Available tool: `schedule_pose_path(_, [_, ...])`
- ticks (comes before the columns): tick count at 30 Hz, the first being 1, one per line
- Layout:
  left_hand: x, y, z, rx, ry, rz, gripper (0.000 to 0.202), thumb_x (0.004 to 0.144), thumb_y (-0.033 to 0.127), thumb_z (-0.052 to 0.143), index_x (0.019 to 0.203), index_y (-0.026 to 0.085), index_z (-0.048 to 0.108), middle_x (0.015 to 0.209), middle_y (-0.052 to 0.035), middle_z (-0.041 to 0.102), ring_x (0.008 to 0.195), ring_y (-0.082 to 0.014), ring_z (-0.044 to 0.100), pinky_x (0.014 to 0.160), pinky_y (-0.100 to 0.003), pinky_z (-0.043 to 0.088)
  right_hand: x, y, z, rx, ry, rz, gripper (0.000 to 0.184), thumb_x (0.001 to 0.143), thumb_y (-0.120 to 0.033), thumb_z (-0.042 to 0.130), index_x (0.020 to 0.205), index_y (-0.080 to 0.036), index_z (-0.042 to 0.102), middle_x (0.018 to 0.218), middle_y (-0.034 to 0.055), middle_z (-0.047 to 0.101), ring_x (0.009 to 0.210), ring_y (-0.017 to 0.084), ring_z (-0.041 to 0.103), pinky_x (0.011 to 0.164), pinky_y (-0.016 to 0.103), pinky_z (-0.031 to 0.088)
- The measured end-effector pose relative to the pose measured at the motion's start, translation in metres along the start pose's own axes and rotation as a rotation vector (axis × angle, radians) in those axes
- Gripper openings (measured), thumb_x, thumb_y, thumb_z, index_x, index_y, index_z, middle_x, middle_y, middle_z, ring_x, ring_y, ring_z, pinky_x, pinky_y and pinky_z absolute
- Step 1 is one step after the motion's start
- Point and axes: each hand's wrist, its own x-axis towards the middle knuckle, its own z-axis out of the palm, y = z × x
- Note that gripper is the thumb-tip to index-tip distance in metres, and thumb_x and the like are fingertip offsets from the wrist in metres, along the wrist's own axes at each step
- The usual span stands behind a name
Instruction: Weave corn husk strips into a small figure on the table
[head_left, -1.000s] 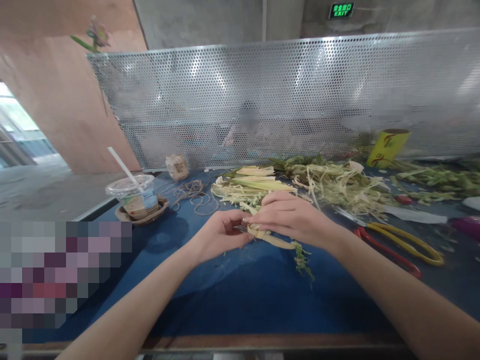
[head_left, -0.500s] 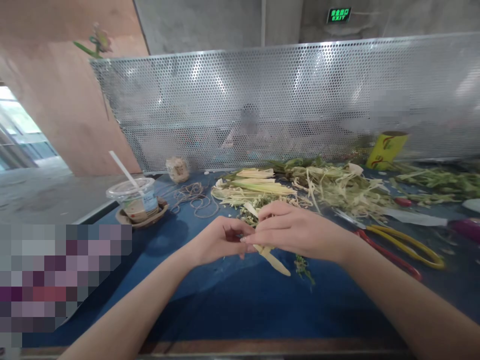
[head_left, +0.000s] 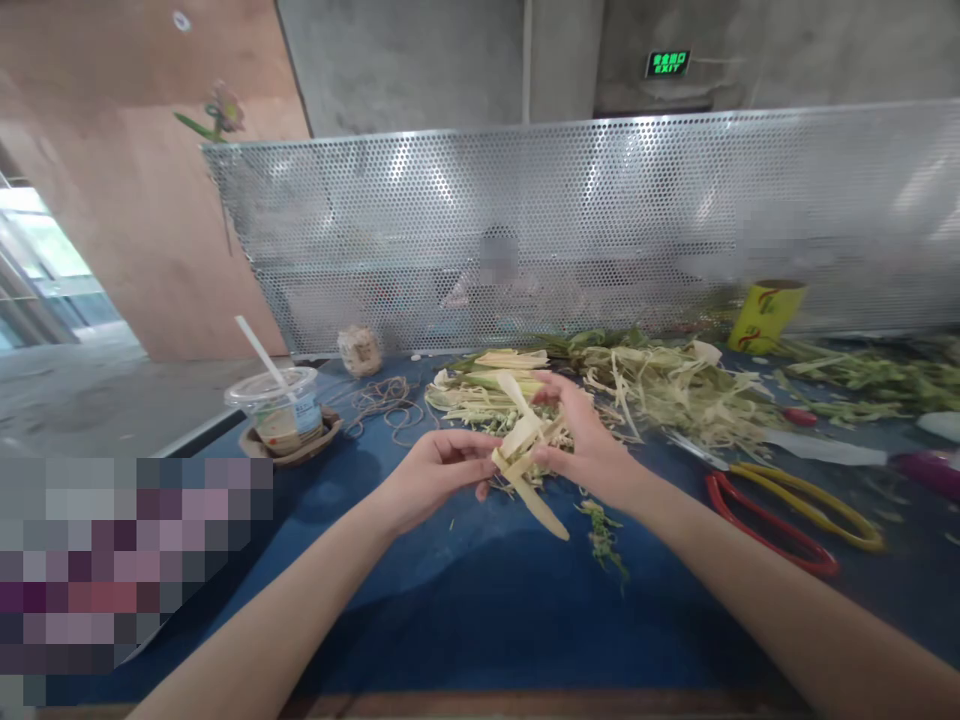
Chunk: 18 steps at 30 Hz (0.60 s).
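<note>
Pale corn husk strips (head_left: 523, 437), crossed and folded over each other, are held up above the table. My left hand (head_left: 442, 470) pinches their left side between thumb and fingertips. On the right, my right hand (head_left: 589, 440) has its thumb and fingers spread apart, with the thumb close to or touching the strips. One strip end points down towards me, another sticks up. Behind the hands lie a stack of husks (head_left: 480, 397) and small dried plant bits. A green sprig (head_left: 602, 540) rests below my right hand.
Scissors (head_left: 795, 515) with red and yellow handles and a purple-handled knife (head_left: 832, 447) lie at right, by a heap of husks (head_left: 660, 385). At left are a lidded drink cup (head_left: 281, 410), twine (head_left: 386, 405) and a twine ball (head_left: 360, 350). A perforated metal screen (head_left: 450, 200) stands behind.
My right hand has opened and drawn back to the right from the husk strips, showing their crossed folds. My left hand still pinches them. The view has tilted up slightly.
</note>
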Motion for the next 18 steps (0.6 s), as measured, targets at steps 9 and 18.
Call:
schedule_pose_path(9, [0.001,-0.001,-0.001,0.032,0.015,-0.046,0.024,0.058,0.023,0.073,0.079,0.013,0.068,0.066,-0.0023,0.065,0.048,-0.0069,0.051,0.052,-0.023,0.041,0.001,-0.011,-0.01,-0.481,-0.122,-0.263,0.057,0.061,-0.07,0.051,0.058,-0.015,0.062,0.13,0.0091,0.04,0.113,0.039,0.025,0.089,0.061,0.018])
schedule_pose_path(18, [0.005,-0.005,0.001,0.168,0.06,0.037,0.035,0.065,0.023,0.069,0.096,0.012,0.057,0.061,0.002,0.06,0.047,-0.0071,0.052,0.05,-0.022,0.04,-0.002,-0.011,0.007,-0.289,-0.144,0.014,0.04,0.061,-0.057,0.063,0.066,-0.017,0.062,0.078,0.0063,0.059,0.084,0.023,0.049,0.082,0.045,0.034])
